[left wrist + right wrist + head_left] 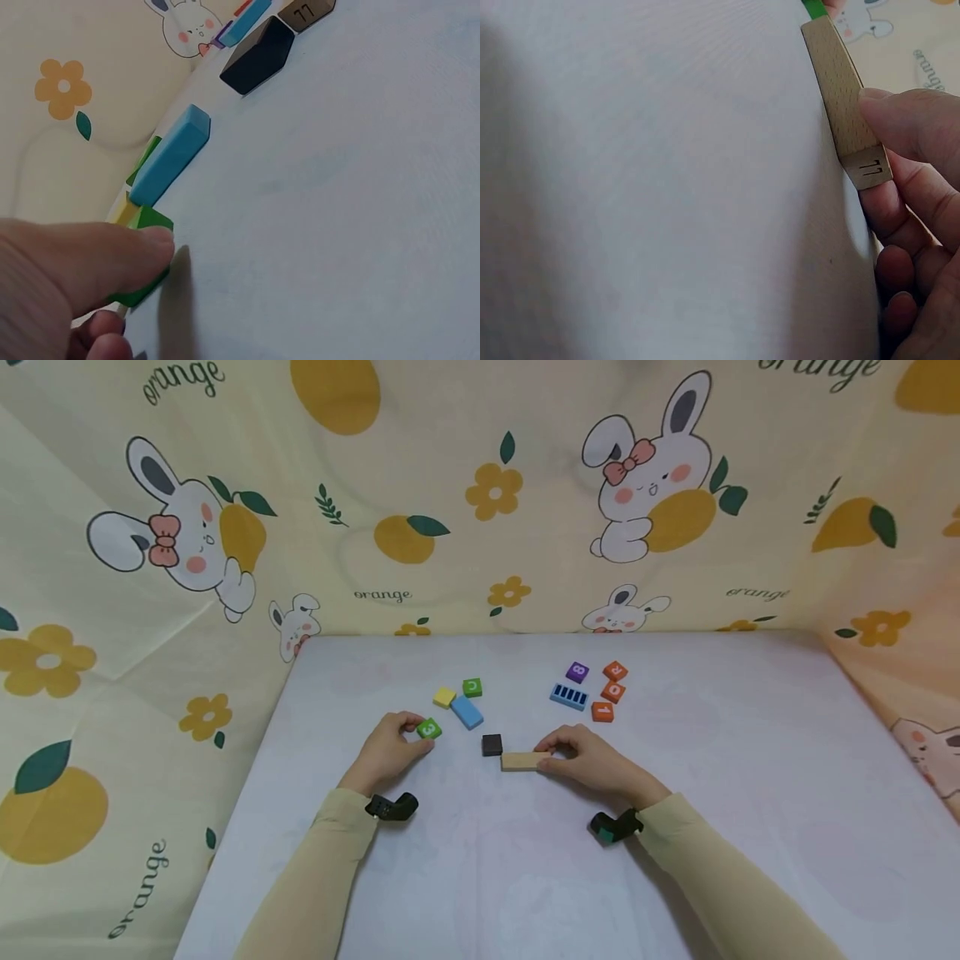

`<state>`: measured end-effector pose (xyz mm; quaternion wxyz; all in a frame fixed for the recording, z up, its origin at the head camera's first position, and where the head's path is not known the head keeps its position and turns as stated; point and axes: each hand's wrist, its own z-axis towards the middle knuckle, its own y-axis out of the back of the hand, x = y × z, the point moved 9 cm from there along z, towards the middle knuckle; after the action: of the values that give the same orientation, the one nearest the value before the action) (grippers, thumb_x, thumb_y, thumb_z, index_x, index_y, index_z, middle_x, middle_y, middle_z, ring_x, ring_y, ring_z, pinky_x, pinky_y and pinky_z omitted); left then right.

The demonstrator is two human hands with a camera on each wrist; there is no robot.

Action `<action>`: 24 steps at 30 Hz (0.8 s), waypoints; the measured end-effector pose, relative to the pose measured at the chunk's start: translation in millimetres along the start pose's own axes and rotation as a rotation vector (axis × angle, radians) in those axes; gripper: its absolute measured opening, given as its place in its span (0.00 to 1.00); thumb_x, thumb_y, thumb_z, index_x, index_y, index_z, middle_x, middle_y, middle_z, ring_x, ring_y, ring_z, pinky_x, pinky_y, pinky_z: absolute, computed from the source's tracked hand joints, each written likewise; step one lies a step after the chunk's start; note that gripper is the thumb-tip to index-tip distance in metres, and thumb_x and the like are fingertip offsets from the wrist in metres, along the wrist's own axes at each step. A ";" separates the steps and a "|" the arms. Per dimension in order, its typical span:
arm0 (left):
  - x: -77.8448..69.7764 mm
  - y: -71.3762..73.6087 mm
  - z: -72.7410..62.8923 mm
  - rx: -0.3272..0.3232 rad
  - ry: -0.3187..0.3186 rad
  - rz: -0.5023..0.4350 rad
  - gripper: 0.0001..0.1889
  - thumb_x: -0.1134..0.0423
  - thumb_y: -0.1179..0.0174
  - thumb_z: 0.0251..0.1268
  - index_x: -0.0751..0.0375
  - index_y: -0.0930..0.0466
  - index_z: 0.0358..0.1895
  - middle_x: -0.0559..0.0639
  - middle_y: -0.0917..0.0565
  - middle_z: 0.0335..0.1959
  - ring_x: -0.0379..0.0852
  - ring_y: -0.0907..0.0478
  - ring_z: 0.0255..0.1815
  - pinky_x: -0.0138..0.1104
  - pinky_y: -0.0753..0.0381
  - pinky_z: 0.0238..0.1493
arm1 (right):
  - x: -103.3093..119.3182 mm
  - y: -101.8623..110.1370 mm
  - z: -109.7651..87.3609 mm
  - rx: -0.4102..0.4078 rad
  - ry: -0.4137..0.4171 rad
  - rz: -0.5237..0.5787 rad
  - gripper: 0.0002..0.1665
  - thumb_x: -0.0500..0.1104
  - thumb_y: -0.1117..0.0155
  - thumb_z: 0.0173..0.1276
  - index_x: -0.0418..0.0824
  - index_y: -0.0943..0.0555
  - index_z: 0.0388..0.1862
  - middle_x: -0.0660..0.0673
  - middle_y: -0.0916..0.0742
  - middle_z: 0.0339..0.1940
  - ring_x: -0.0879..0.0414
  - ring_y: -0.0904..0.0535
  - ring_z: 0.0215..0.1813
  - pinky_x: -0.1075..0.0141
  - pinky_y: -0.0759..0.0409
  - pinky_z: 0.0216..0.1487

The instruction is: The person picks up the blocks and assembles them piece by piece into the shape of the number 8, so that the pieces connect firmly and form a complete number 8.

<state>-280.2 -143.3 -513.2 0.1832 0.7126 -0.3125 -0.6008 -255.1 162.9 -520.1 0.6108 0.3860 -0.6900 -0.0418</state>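
The black block (492, 745) sits on the white table (480, 877), between the two hands. Left of it and a little beyond, the left hand (385, 750) pinches a green block (429, 729), which bears a white character, between thumb and fingers. Just right of the black block and slightly nearer the person, the right hand (588, 764) grips the wood block (521, 762) by its right end; the right wrist view shows the thumb on one face, fingers against another, and a mark like "77" on the end. Whether the wood block touches the black block, I cannot tell, nor whether either held block is lifted. Beyond the black block and to its left lies a blue block (467, 712), set at a slant, with a yellow block (444, 697) just past its far end; a second green block (472, 687) lies almost straight beyond the black block. Farther to the right and beyond the black block are a slotted block (569, 696), a purple block (577, 672) and three orange blocks (612, 692). A printed cloth (525, 568) hangs well beyond the black block.
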 end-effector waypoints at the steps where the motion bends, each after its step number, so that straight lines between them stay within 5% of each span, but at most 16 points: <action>1: -0.1 -0.4 -1.1 0.003 -0.001 0.006 0.25 0.53 0.33 0.60 0.56 0.25 0.59 0.53 0.27 0.51 0.48 0.31 0.42 0.39 0.31 0.40 | -0.1 -0.5 -0.3 0.000 -0.004 0.001 0.17 0.60 0.31 0.61 0.59 0.18 0.47 0.51 0.22 0.47 0.51 0.33 0.52 0.54 0.35 0.53; 5: -4.3 -3.6 -7.1 0.023 -0.027 0.017 0.23 0.54 0.33 0.61 0.54 0.24 0.58 0.51 0.26 0.49 0.49 0.31 0.42 0.40 0.31 0.41 | -0.1 -1.1 -0.7 -0.011 -0.016 0.004 0.16 0.60 0.31 0.61 0.59 0.18 0.47 0.51 0.22 0.49 0.51 0.33 0.54 0.52 0.35 0.57; 12: -12.6 -17.3 -22.9 0.074 -0.101 0.015 0.19 0.56 0.32 0.60 0.50 0.21 0.55 0.47 0.24 0.46 0.50 0.32 0.55 0.47 0.33 0.59 | -0.3 0.2 0.0 -0.019 -0.027 -0.001 0.15 0.59 0.31 0.62 0.58 0.18 0.46 0.52 0.22 0.50 0.51 0.33 0.56 0.47 0.39 0.64; 24: -48.1 -53.4 -48.0 0.201 -0.259 0.113 0.17 0.56 0.30 0.58 0.48 0.19 0.51 0.41 0.23 0.39 0.46 0.35 0.45 0.43 0.39 0.48 | 3.1 0.1 -1.0 -0.022 -0.004 0.014 0.13 0.56 0.31 0.62 0.57 0.17 0.45 0.52 0.21 0.49 0.51 0.33 0.56 0.49 0.40 0.64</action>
<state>-225.6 -77.4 -501.4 0.1027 0.6252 -0.4314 -0.6423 -254.1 161.5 -517.3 0.6137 0.3745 -0.6936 -0.0458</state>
